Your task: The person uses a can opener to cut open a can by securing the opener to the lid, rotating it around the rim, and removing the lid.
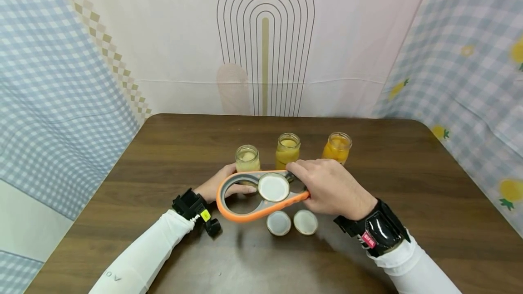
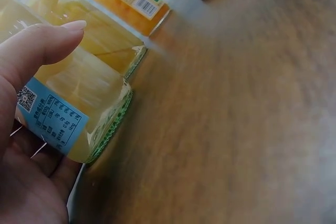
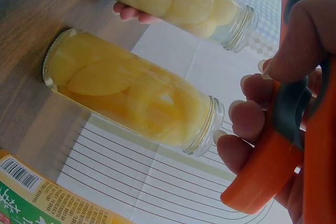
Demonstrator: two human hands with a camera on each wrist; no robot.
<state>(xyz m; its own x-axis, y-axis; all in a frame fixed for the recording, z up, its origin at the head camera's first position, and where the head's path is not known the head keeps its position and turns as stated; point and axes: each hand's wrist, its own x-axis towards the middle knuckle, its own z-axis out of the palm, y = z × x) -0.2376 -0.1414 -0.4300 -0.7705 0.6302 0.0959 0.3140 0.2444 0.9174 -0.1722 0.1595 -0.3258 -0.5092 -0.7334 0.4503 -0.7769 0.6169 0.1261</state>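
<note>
My right hand (image 1: 333,187) grips an orange and grey jar opener (image 1: 241,217) in the air over the table. A round lid (image 1: 273,187) sits in the opener's middle, its pale side up. My left hand (image 1: 216,185) holds a glass jar of pale whole fruit (image 1: 247,163), thumb on one side and fingers round the other. This jar is lidless and upright. Beyond the opener stands an open jar of yellow fruit pieces (image 1: 287,154); to its right is an open jar of orange fruit (image 1: 337,147), partly hidden by my right hand.
Two more lids (image 1: 278,223) lie side by side on the brown wooden table (image 1: 184,135), nearer to me than the opener. A patterned cloth (image 1: 175,35) hangs behind the table's far edge, with blue checked cloth at both sides.
</note>
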